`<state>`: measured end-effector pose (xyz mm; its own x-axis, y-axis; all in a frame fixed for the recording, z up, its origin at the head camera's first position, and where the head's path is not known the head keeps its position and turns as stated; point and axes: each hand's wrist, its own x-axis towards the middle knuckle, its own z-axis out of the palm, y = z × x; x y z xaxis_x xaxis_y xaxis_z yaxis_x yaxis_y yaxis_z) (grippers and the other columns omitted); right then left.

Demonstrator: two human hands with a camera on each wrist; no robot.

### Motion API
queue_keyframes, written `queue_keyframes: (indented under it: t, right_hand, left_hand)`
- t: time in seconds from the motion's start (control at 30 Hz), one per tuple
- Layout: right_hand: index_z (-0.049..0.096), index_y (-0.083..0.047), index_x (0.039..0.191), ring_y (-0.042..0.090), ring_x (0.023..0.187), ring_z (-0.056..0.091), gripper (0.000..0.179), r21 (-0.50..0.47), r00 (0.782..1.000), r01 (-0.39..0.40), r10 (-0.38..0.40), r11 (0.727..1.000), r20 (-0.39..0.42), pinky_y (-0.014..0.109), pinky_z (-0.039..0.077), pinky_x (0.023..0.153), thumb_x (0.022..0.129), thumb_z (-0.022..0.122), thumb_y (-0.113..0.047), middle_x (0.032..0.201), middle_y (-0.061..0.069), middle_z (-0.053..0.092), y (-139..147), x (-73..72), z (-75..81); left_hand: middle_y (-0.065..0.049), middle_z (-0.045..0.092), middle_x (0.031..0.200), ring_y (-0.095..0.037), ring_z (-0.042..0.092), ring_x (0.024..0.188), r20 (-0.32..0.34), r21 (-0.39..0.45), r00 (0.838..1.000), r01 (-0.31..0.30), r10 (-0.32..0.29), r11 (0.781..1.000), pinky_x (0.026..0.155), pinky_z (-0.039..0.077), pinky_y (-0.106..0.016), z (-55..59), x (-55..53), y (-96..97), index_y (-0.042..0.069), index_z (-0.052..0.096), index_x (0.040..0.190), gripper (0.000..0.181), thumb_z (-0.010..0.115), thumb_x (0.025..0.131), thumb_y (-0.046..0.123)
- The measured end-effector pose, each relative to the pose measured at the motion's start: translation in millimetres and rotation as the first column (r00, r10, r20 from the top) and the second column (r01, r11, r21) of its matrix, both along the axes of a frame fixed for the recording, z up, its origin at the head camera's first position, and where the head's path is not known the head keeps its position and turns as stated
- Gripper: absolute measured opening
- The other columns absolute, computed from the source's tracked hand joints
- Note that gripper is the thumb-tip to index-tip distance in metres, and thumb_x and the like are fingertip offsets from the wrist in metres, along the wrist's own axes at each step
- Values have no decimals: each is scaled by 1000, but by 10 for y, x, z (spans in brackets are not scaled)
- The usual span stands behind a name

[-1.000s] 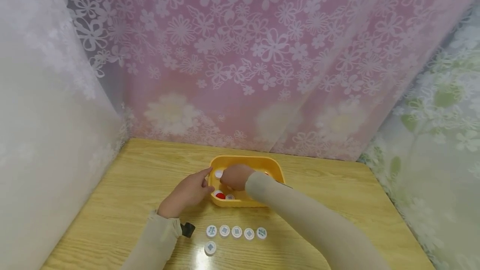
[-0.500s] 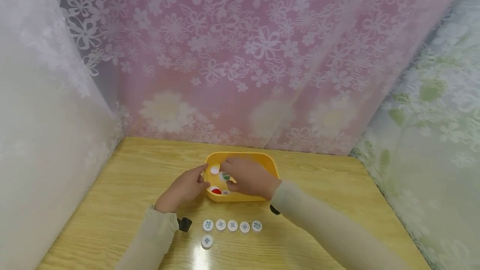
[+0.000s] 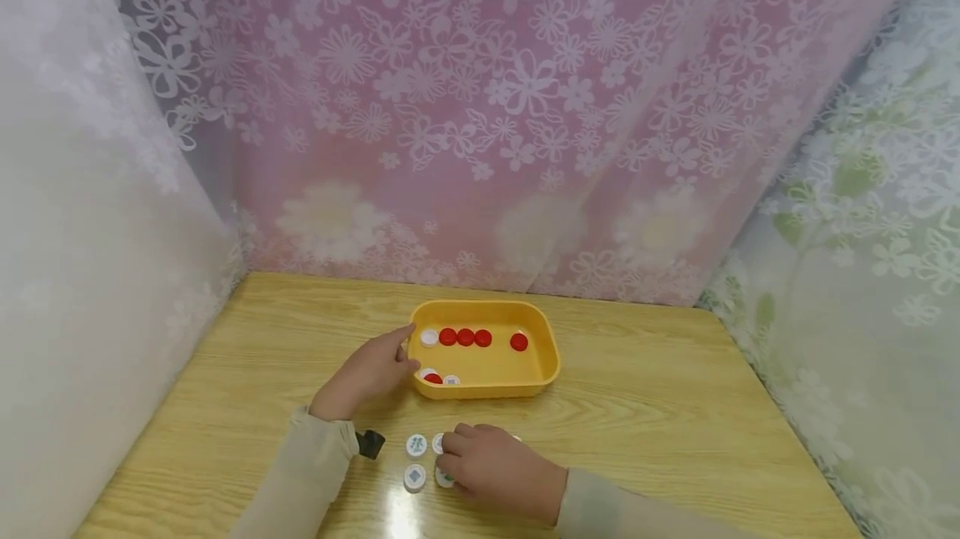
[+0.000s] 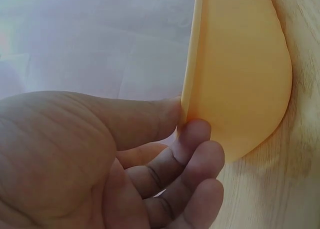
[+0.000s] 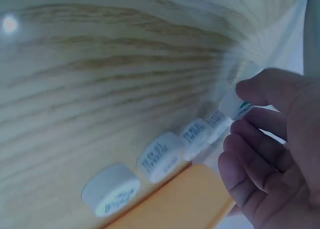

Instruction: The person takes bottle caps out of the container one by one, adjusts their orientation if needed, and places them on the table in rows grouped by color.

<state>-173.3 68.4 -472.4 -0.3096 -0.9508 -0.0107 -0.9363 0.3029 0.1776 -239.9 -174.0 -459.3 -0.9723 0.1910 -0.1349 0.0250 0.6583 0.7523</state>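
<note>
My left hand (image 3: 371, 374) grips the left rim of the yellow-orange plastic tray (image 3: 480, 393); the left wrist view shows the thumb and curled fingers at its wall (image 4: 240, 64). Low over the table, my right hand (image 3: 498, 471) pinches a white bottle cap with a green print (image 5: 235, 103) between thumb and fingers. That cap is partly hidden in the head view, to the right of a lone white cap (image 3: 415, 477). Behind them runs a row of printed white caps (image 3: 416, 445), partly covered by my right hand; several of these row caps (image 5: 160, 156) show in the right wrist view.
Inside the tray lie several red caps (image 3: 466, 337), a white cap (image 3: 429, 338) at the back left, and a few more caps (image 3: 452, 381) at the front left. A wooden table (image 3: 660, 389) carries everything. Floral curtains (image 3: 450, 106) hang behind and at both sides.
My right hand has come out of the tray with a white cap and moved toward me, to the front row of caps. My left hand stays at the tray's rim.
</note>
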Motion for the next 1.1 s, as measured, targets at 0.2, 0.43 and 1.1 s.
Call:
queue_keyframes:
  t: [0.2,0.43,1.1]
  right_hand:
    - [75,-25,99,3,76,44,3,55,996,-43,47,998,-70,15,43,69,98,73,-22,85,-11,54,-56,9,-27]
    - [74,-27,95,3,75,43,6,43,998,-56,56,998,-3,14,41,70,98,73,-22,82,-13,53,-102,7,-26]
    - [73,-22,98,2,80,50,7,-94,999,23,-19,995,36,12,46,77,98,74,-29,90,-13,61,-38,-49,113]
  left_hand:
    - [-3,55,80,-15,43,59,2,1,1000,-11,11,1000,56,37,-29,-4,1,5,8,39,160,69,70,100,19]
    - [-2,56,81,-15,43,59,9,5,1000,-9,9,1000,56,37,-29,-15,-6,4,9,38,160,68,69,100,19]
    - [-3,55,83,-15,43,61,14,20,1000,-21,21,1000,57,36,-28,20,18,0,8,40,159,68,70,100,19]
